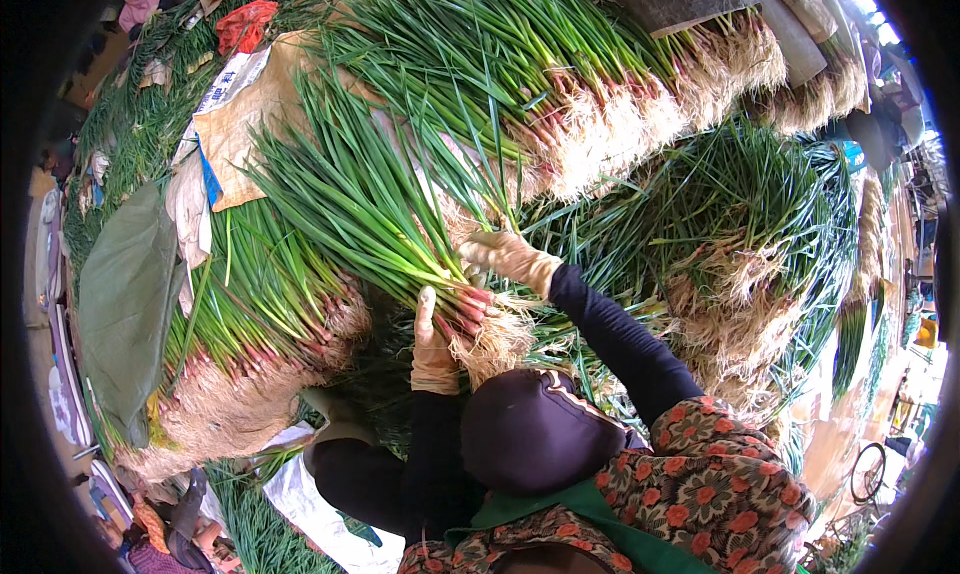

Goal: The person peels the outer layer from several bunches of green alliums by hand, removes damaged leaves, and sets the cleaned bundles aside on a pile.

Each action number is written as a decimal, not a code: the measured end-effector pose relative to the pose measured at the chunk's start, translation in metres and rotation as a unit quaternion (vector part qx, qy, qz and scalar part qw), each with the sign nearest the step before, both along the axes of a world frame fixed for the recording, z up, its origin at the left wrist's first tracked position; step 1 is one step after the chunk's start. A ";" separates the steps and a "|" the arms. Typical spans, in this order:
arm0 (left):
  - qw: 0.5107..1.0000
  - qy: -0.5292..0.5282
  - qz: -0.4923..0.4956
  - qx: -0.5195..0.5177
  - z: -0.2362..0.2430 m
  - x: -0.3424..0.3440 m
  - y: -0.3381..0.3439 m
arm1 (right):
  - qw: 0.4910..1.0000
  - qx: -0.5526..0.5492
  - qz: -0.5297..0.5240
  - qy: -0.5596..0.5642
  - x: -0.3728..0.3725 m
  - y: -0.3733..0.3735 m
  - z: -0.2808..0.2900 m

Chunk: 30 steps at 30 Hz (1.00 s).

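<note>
My left hand (434,344), in a cream glove, is closed on the left side of a bunch of green onions (375,214), just by its reddish bulbs and pale hanging roots (495,336). The thumb points up along the stalks. My right hand (508,259), gloved alike, has its fingers curled on the same bunch a little higher and to the right, among the leaves; some fingertips are hidden there. The bunch lies slanted, leaves toward the upper left and roots toward the lower right, above a dark cap (535,434) at the bottom of the view.
Rows of onions with roots lie at the back (620,124) and left (260,354). A loose heap (750,234) fills the right. Tan sacking (245,154), a grey-green sheet (125,304), a red bag (245,24) and a white sheet (310,494) lie around. People's clothing shows at the edges.
</note>
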<state>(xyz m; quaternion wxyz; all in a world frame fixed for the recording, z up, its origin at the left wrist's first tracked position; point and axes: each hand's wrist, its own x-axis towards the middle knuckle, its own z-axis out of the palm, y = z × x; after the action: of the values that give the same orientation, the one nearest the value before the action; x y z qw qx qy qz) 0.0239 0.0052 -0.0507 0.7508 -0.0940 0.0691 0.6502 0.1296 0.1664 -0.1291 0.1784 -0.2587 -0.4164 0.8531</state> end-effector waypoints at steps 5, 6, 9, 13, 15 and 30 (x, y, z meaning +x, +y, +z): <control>0.999 0.025 0.016 -0.040 -0.006 -0.015 -0.022 | 0.934 0.325 -0.069 -0.132 -0.020 -0.016 0.060; 0.997 0.034 0.013 -0.074 -0.005 -0.009 -0.015 | 0.965 0.184 -0.183 -0.040 -0.010 -0.002 0.035; 0.993 0.059 0.076 -0.063 0.014 -0.021 -0.034 | 0.843 0.374 -0.150 -0.355 0.007 0.007 0.052; 0.948 0.213 0.187 -0.145 0.037 0.004 -0.011 | 0.818 0.364 -0.046 -0.443 0.032 0.032 0.026; 0.971 0.201 0.074 -0.104 0.019 -0.001 -0.016 | 0.843 0.369 -0.018 -0.391 0.032 0.042 -0.009; 0.974 0.204 0.079 -0.064 0.006 -0.012 -0.017 | 0.889 0.377 0.030 -0.257 -0.020 -0.059 0.069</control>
<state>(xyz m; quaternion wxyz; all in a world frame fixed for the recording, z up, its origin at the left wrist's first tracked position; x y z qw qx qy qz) 0.0118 -0.0115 -0.0450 0.6596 -0.0125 0.2544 0.7072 0.1097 0.1077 -0.0596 0.1232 -0.3697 -0.7459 0.5402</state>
